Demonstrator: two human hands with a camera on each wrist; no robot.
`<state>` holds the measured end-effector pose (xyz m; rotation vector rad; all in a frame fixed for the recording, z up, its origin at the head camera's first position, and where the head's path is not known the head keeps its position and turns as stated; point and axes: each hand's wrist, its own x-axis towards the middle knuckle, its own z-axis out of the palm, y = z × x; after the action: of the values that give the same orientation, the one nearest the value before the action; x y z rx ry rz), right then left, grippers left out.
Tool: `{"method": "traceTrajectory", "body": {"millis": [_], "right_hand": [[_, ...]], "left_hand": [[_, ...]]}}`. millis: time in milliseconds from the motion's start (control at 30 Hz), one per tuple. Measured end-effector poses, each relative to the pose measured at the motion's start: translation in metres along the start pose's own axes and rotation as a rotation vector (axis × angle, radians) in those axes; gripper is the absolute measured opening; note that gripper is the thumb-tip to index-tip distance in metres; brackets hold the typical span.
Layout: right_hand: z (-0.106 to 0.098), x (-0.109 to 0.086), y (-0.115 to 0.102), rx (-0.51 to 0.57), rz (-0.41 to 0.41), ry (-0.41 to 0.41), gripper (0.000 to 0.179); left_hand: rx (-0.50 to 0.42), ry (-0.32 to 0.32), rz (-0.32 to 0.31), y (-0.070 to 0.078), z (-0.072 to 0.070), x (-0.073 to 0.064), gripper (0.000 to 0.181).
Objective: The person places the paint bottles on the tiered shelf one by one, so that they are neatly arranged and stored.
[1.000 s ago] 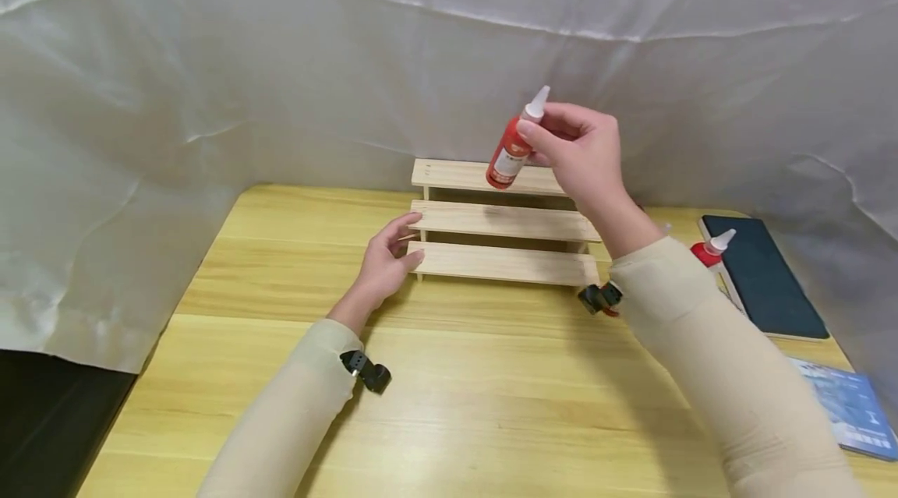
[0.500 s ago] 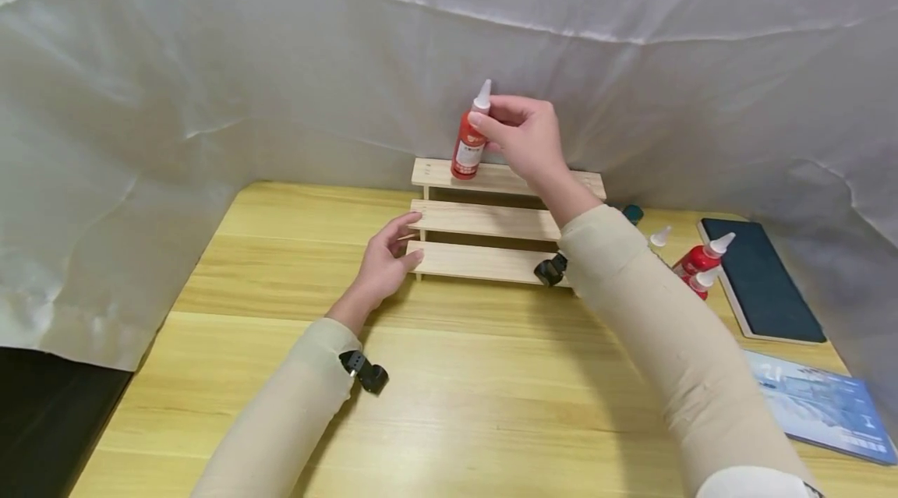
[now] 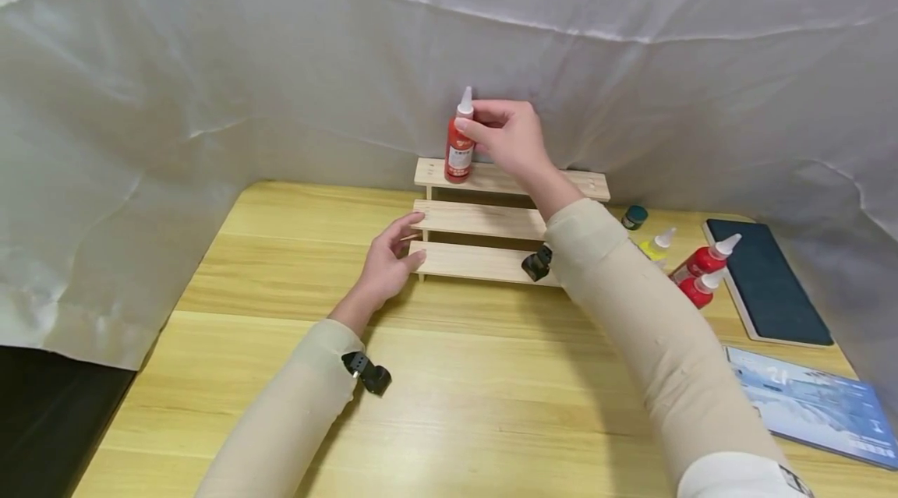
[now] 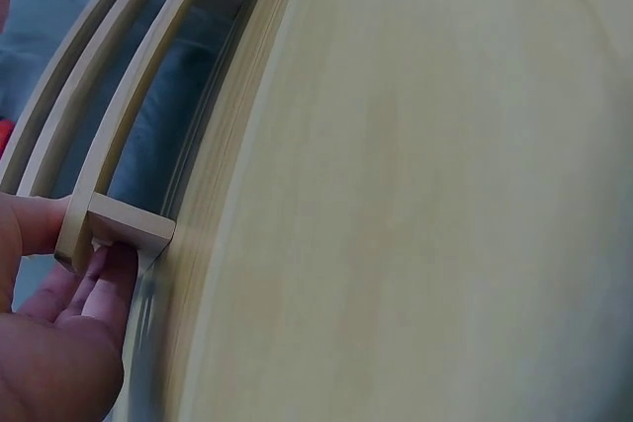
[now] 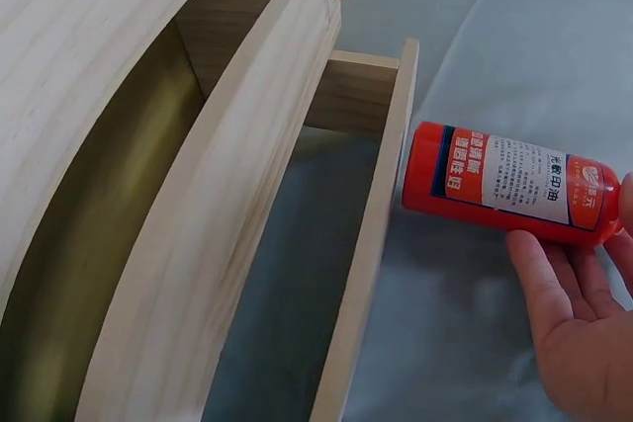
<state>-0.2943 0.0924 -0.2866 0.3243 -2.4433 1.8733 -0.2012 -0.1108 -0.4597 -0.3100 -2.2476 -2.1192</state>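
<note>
A three-step wooden rack point(image 3: 484, 219) stands at the back of the table. My left hand point(image 3: 382, 268) grips its left end, thumb at the lowest board and fingers by the middle one. In the left wrist view, the fingers point(image 4: 104, 294) reach beneath a board's end. My right hand point(image 3: 515, 135) pinches a red ink bottle point(image 3: 457, 151) near its white nozzle cap. Upright, the bottle stands at the left part of the top board point(image 3: 536, 180). The right wrist view puts its base right at the board point(image 5: 381, 195); whether they touch I cannot tell.
Right of the rack are a small dark-green jar point(image 3: 634, 217), a yellow bottle point(image 3: 655, 247) and two red bottles point(image 3: 704, 260) with white nozzles. Beyond lie a dark notebook point(image 3: 772, 280) and a blue-and-white booklet point(image 3: 817, 408). A grey cloth point(image 3: 337, 54) hangs behind.
My right hand has carried the red bottle left and set it from tilted to upright at the top board. My left hand has stayed at the rack's end.
</note>
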Motion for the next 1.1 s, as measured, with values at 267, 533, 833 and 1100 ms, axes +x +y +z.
{"method": "traceTrajectory", "body": {"millis": [267, 533, 833, 1100], "right_hand": [[0.002, 0.002, 0.004, 0.004, 0.016, 0.019, 0.032], [0.002, -0.001, 0.001, -0.041, 0.024, 0.026, 0.034], [0.005, -0.003, 0.002, -0.041, -0.01, 0.065, 0.034], [0.004, -0.009, 0.012, -0.005, -0.069, 0.197, 0.036]], "left_hand": [[0.012, 0.015, 0.001, -0.001, 0.002, -0.003, 0.064], [0.011, 0.027, -0.005, 0.003, 0.005, -0.005, 0.062], [0.02, 0.022, 0.007, 0.003, 0.005, -0.004, 0.063], [0.021, 0.02, -0.002, 0.004, 0.008, -0.005, 0.062]]}}
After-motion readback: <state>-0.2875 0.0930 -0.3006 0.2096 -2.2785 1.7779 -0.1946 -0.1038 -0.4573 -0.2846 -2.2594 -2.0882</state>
